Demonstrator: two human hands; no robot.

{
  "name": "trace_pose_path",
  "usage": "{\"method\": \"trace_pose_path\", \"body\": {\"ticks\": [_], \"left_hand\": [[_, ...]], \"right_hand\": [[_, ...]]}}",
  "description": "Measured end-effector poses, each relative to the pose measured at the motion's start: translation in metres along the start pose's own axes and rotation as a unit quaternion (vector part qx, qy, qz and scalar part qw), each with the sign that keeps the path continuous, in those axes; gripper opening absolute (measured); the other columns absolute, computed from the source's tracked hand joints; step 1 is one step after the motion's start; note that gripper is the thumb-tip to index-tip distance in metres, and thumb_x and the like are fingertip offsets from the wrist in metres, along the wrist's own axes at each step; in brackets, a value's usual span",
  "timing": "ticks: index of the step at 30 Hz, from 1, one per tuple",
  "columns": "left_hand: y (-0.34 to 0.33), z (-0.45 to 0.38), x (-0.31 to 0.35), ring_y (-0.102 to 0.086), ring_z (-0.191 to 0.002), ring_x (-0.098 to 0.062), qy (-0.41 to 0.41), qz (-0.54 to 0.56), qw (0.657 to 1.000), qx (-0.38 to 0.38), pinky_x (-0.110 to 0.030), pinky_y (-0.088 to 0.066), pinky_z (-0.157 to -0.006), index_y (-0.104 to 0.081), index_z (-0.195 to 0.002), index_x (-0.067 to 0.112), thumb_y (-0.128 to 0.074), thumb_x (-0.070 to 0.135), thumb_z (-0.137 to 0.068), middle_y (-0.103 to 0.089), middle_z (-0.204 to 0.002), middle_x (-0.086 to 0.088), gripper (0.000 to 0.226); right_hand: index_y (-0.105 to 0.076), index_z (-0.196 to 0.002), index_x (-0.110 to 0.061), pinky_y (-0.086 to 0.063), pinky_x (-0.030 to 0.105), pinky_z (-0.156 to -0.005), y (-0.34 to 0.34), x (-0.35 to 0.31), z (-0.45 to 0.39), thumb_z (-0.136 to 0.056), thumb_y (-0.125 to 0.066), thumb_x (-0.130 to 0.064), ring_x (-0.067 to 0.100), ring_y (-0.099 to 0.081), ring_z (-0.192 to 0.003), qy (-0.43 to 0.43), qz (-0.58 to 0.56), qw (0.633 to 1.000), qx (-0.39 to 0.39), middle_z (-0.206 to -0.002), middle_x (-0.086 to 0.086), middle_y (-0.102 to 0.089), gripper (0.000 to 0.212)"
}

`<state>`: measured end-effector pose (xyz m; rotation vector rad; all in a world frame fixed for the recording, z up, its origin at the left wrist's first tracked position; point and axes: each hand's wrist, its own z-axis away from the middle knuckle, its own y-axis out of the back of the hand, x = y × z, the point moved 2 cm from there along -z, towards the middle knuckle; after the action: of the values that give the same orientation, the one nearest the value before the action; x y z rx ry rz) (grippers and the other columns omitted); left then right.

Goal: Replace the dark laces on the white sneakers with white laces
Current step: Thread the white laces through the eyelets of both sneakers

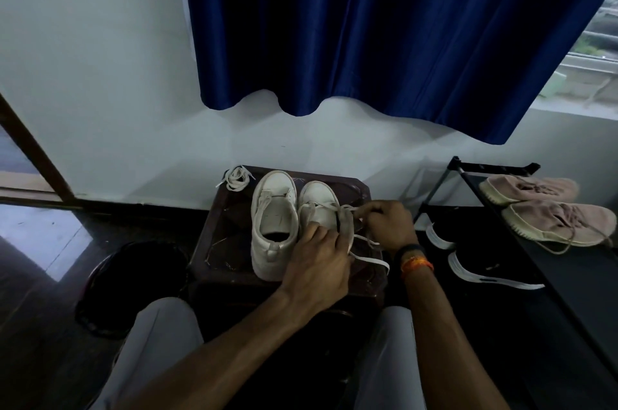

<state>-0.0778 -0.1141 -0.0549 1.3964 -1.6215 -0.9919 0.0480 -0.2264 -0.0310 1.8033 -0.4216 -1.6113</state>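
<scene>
Two white sneakers stand side by side on a dark stool (214,232), toes toward the wall. The left sneaker (272,209) has no lace that I can see. My left hand (317,262) covers the heel of the right sneaker (317,197) and grips its upper at the eyelets. My right hand (388,222) pinches a white lace (368,257) at that shoe's right side; its loose end trails over the stool's front right. A coiled white lace (235,177) lies on the stool's far left corner. No dark lace is visible.
A black shoe rack (568,279) stands at the right with a pair of pink sneakers (555,219) on top and black shoes with white soles (481,270) below. A dark round bin (133,282) sits left of the stool. A blue curtain (384,24) hangs above.
</scene>
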Motion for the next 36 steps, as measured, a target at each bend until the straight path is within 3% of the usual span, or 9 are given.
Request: {"method": "trace_pose_path", "body": {"ticks": [4, 6, 9, 13, 18, 22, 28, 33, 36], "left_hand": [[-0.002, 0.002, 0.003, -0.062, -0.085, -0.026, 0.033, -0.013, 0.999, 0.015, -0.04, -0.043, -0.093, -0.065, -0.114, 0.004, -0.062, 0.037, -0.088, -0.071, -0.086, -0.007, 0.043], [-0.003, 0.002, 0.004, -0.062, -0.086, -0.027, 0.044, -0.017, 0.999, 0.019, -0.04, -0.043, -0.093, -0.065, -0.112, 0.003, -0.063, 0.036, -0.087, -0.071, -0.086, -0.008, 0.042], [-0.006, 0.002, 0.006, -0.062, -0.087, -0.028, 0.05, -0.016, 0.998, 0.018, -0.041, -0.043, -0.095, -0.065, -0.114, 0.004, -0.062, 0.036, -0.087, -0.072, -0.087, -0.008, 0.043], [-0.008, 0.001, 0.005, -0.061, -0.086, -0.027, 0.051, -0.011, 0.998, 0.029, -0.041, -0.043, -0.094, -0.067, -0.113, 0.004, -0.062, 0.036, -0.086, -0.071, -0.087, -0.008, 0.042], [-0.008, 0.0, 0.005, -0.06, -0.086, -0.026, 0.055, 0.004, 0.998, 0.035, -0.042, -0.042, -0.094, -0.067, -0.112, 0.005, -0.064, 0.035, -0.081, -0.071, -0.083, -0.005, 0.042], [-0.007, -0.001, 0.003, -0.059, -0.088, -0.026, 0.062, 0.012, 0.997, 0.032, -0.044, -0.041, -0.101, -0.067, -0.114, 0.005, -0.063, 0.031, -0.078, -0.071, -0.084, -0.006, 0.044], [-0.006, -0.001, 0.003, -0.06, -0.085, -0.027, 0.061, 0.011, 0.998, 0.032, -0.044, -0.041, -0.097, -0.068, -0.113, 0.006, -0.064, 0.032, -0.08, -0.072, -0.084, -0.006, 0.042], [-0.007, -0.001, 0.004, -0.061, -0.085, -0.026, 0.071, 0.011, 0.997, 0.03, -0.042, -0.037, -0.099, -0.068, -0.115, 0.008, -0.061, 0.036, -0.083, -0.072, -0.08, -0.003, 0.044], [-0.008, 0.0, 0.003, -0.061, -0.085, -0.026, 0.068, 0.011, 0.997, 0.036, -0.042, -0.037, -0.098, -0.068, -0.115, 0.008, -0.061, 0.036, -0.084, -0.072, -0.08, -0.003, 0.043]], "right_hand": [[-0.077, -0.073, -0.02, -0.046, 0.03, -0.067, 0.031, 0.035, 0.004, -0.074, -0.059, -0.018, 0.018, -0.059, -0.065, -0.133, -0.174, 0.965, 0.146, -0.067, -0.003, -0.067, 0.018], [-0.078, -0.088, -0.014, -0.044, 0.033, -0.072, 0.047, 0.057, 0.009, -0.075, -0.06, -0.024, 0.024, -0.057, -0.077, -0.188, -0.165, 0.949, 0.19, -0.078, 0.004, -0.064, 0.025], [-0.073, -0.08, -0.014, -0.047, 0.038, -0.079, 0.061, 0.076, 0.025, -0.076, -0.064, -0.028, 0.033, -0.059, -0.088, -0.26, -0.148, 0.923, 0.24, -0.088, 0.012, -0.064, 0.017], [-0.079, -0.095, -0.013, -0.048, 0.035, -0.081, 0.041, 0.062, 0.029, -0.08, -0.065, -0.036, 0.038, -0.065, -0.101, -0.137, 0.043, 0.986, 0.082, -0.098, 0.017, -0.073, 0.031], [-0.079, -0.107, -0.025, -0.049, 0.022, -0.089, 0.003, 0.018, 0.013, -0.086, -0.072, -0.018, 0.013, -0.068, -0.106, 0.042, 0.031, 0.998, 0.025, -0.109, -0.006, -0.076, 0.023], [-0.078, -0.106, -0.029, -0.054, 0.03, -0.087, -0.022, 0.002, 0.0, -0.084, -0.071, -0.014, 0.019, -0.07, -0.104, 0.115, 0.096, 0.988, -0.018, -0.108, -0.006, -0.077, 0.028], [-0.081, -0.091, -0.024, -0.05, 0.022, -0.07, -0.021, 0.009, 0.001, -0.081, -0.07, -0.008, 0.021, -0.072, -0.082, 0.117, 0.112, 0.985, 0.056, -0.086, 0.0, -0.078, 0.022], [-0.081, -0.084, -0.017, -0.048, 0.025, -0.073, 0.016, 0.048, 0.017, -0.085, -0.065, -0.018, 0.028, -0.071, -0.082, -0.032, 0.037, 0.991, 0.127, -0.076, 0.006, -0.075, 0.015], [-0.08, -0.079, -0.022, -0.057, 0.035, -0.078, 0.027, 0.066, 0.023, -0.085, -0.068, -0.014, 0.027, -0.071, -0.075, -0.07, 0.055, 0.992, 0.094, -0.071, 0.002, -0.074, 0.015]]}}
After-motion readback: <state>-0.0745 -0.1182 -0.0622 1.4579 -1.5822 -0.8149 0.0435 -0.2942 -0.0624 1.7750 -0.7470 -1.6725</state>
